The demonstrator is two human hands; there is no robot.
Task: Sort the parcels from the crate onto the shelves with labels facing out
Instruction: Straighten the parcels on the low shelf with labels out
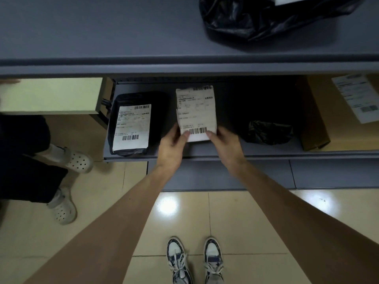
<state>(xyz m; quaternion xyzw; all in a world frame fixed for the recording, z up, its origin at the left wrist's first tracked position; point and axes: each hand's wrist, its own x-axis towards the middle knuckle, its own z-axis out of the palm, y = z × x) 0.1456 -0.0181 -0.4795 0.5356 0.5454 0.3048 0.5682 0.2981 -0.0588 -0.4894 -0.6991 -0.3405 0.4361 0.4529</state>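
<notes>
Fingers (185,136) of two hands pinch one white parcel (196,113); two black parcels (131,124) beside.

Both bare forearms reach forward, converging. Left hand (171,145) and right hand (224,145) pinch the white labelled parcel (196,111) at its lower corners, thumbs on top, left and right of the barcode.

Grey metal shelving, two levels seen. Upper shelf (102,37): crumpled black plastic bag (256,19) at far right. Lower shelf (266,153): black parcel (155,119) at left, label up; small black bag (268,132) right of centre; brown cardboard box (332,136) at right edge, label on top. Tiled floor (246,222) below.
</notes>
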